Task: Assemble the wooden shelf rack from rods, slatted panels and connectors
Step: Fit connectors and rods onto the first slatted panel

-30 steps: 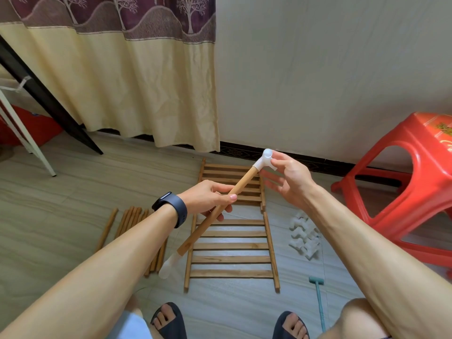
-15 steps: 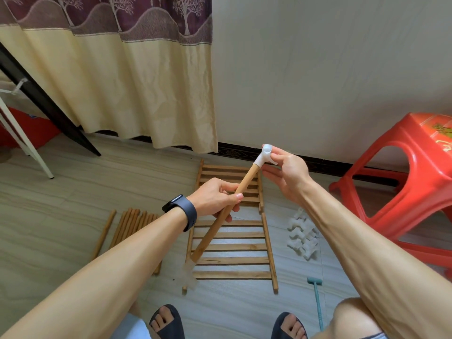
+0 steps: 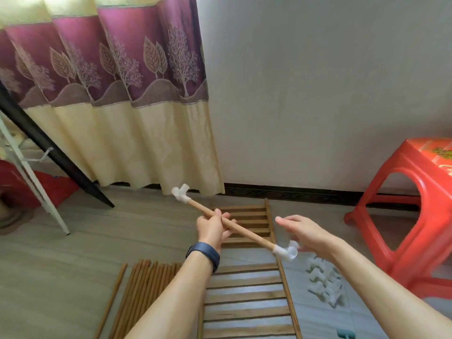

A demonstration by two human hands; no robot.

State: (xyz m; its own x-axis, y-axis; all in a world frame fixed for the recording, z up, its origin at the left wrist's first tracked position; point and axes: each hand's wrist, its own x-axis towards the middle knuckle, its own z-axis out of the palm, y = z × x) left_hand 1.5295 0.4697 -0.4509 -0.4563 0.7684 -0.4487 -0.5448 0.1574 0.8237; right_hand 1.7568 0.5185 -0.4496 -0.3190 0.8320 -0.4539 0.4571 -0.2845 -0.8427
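My left hand (image 3: 212, 230) grips a wooden rod (image 3: 244, 231) near its middle and holds it in the air. The rod slants from upper left to lower right. A white plastic connector (image 3: 180, 193) caps its far end and another white connector (image 3: 288, 251) caps its near end. My right hand (image 3: 303, 232) hovers just above the near connector with fingers loosely spread, holding nothing. Slatted wooden panels (image 3: 247, 299) lie on the floor below my hands. A bundle of loose rods (image 3: 144, 287) lies left of them, and a pile of white connectors (image 3: 324, 282) lies to their right.
A red plastic stool (image 3: 413, 216) stands at the right by the white wall. A curtain (image 3: 117, 106) hangs at the back left, with a black leg (image 3: 56, 155) and a white frame leg (image 3: 31, 177) in front of it. A teal tool (image 3: 344, 333) shows at the bottom edge.
The rod has swung round: its connector end that my right hand pinched now points far left, and the other end sits by my right hand, which has let go. The camera tilted up.
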